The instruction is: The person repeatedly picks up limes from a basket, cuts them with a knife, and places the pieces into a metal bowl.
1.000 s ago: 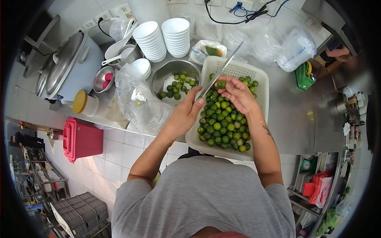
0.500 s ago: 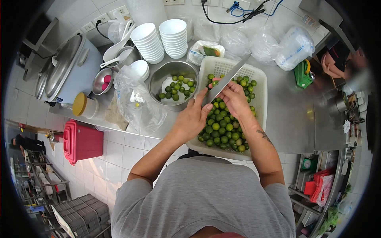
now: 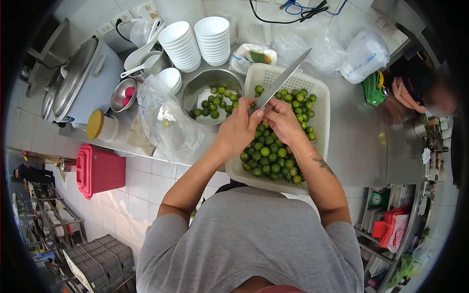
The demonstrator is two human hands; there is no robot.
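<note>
A long kitchen knife slants up and to the right over a basket of limes. My left hand is closed on its handle end, with the handle itself hidden under the hand. A bit of green shows beside the blade near my left fingertips. My right hand has its fingers pinched together against the lower part of the blade; what they hold is hidden. Below both hands lie many green limes. Left of the basket, a steel bowl holds several limes on something white.
Stacks of white bowls stand behind the steel bowl. Plastic bags lie to the left, near a yellow-lidded tub and a large lidded pot. A green tool sits at right, near another person.
The knife has swung slightly more upright, and my right fingers have drawn in closer to my left hand. At the right edge, the other person has leaned further into view.
</note>
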